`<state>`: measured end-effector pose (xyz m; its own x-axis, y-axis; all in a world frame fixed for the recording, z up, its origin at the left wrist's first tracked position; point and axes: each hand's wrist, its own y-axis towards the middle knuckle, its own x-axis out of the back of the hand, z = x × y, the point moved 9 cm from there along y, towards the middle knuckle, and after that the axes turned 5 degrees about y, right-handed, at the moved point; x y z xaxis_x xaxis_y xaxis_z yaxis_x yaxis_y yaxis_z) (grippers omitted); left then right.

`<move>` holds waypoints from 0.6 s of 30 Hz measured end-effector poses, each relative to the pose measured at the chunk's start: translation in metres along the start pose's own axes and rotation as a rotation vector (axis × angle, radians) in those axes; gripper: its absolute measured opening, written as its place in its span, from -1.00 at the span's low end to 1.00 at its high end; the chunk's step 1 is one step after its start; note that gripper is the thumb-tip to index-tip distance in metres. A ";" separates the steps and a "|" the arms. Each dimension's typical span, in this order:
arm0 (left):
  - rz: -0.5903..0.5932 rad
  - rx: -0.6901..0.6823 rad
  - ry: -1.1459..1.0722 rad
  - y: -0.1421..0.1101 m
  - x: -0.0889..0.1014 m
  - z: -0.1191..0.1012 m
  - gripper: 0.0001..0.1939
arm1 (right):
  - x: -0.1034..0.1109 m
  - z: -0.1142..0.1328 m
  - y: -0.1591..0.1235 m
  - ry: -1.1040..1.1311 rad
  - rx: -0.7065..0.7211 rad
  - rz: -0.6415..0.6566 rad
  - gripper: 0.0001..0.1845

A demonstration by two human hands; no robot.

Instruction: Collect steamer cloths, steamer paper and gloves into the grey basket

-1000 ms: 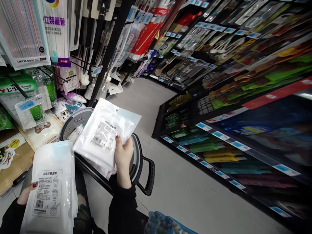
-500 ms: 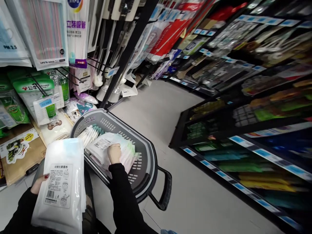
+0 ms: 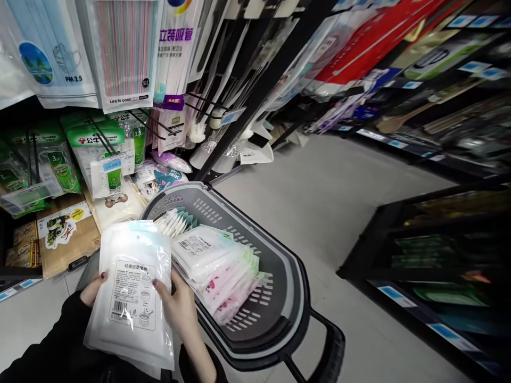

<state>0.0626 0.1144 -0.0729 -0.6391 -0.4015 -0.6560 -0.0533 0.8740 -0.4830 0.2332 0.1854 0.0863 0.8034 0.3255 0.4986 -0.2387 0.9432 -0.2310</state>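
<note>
A stack of white plastic packets [image 3: 131, 298] with a printed label lies between my two hands. My left hand [image 3: 92, 289] grips its left edge, with the fingers hidden underneath. On the right edge, my right hand [image 3: 178, 302] holds the same stack, thumb on top. Just right of it stands a grey shopping basket [image 3: 285, 298] with a black handle. Inside the basket lie white packets [image 3: 199, 247], pink and green-tinted packets [image 3: 235, 282], and a row of packets on edge [image 3: 175, 221].
On the left, a rack holds packs of straws [image 3: 125, 53], mask packs [image 3: 51, 48] and green hanging packs [image 3: 96, 143]. A brown board [image 3: 67, 244] leans below. Brushes and a dustpan [image 3: 257, 151] hang beyond a black post. Another shelf [image 3: 423, 298] borders the grey floor [image 3: 303, 202] at right.
My right hand has left the packets in the basket and taken hold of the stack's right edge. The view has turned left, so the rack and basket appear farther right.
</note>
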 end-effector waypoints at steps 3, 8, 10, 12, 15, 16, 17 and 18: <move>-0.028 0.007 -0.011 0.000 0.002 0.000 -0.64 | 0.016 -0.005 0.001 0.059 0.015 -0.103 -0.63; -0.072 0.036 -0.029 -0.001 0.004 0.000 -0.63 | 0.063 0.003 -0.007 0.294 0.076 -0.411 -0.56; -0.068 0.057 -0.031 -0.002 0.004 0.000 -0.67 | 0.082 0.011 -0.009 0.402 0.109 -0.471 -0.53; -0.054 0.079 -0.030 -0.003 0.004 0.001 -0.68 | 0.093 0.016 -0.006 0.512 0.109 -0.446 -0.54; -0.031 0.101 -0.029 -0.003 0.006 0.002 -0.64 | 0.083 0.017 0.006 0.739 0.080 -0.225 -0.64; -0.028 0.105 -0.037 -0.003 0.007 0.002 -0.64 | 0.075 0.015 0.011 0.808 0.074 -0.137 -0.65; -0.029 0.110 -0.048 -0.003 0.008 0.003 -0.65 | 0.067 0.012 0.015 0.855 0.073 -0.071 -0.62; -0.030 0.121 -0.062 -0.003 0.009 0.004 -0.66 | 0.061 0.007 0.019 0.895 0.083 -0.030 -0.56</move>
<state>0.0601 0.1066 -0.0795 -0.5900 -0.4459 -0.6731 0.0242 0.8235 -0.5668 0.2736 0.2237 0.1184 0.9260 0.1592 -0.3424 -0.2212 0.9636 -0.1502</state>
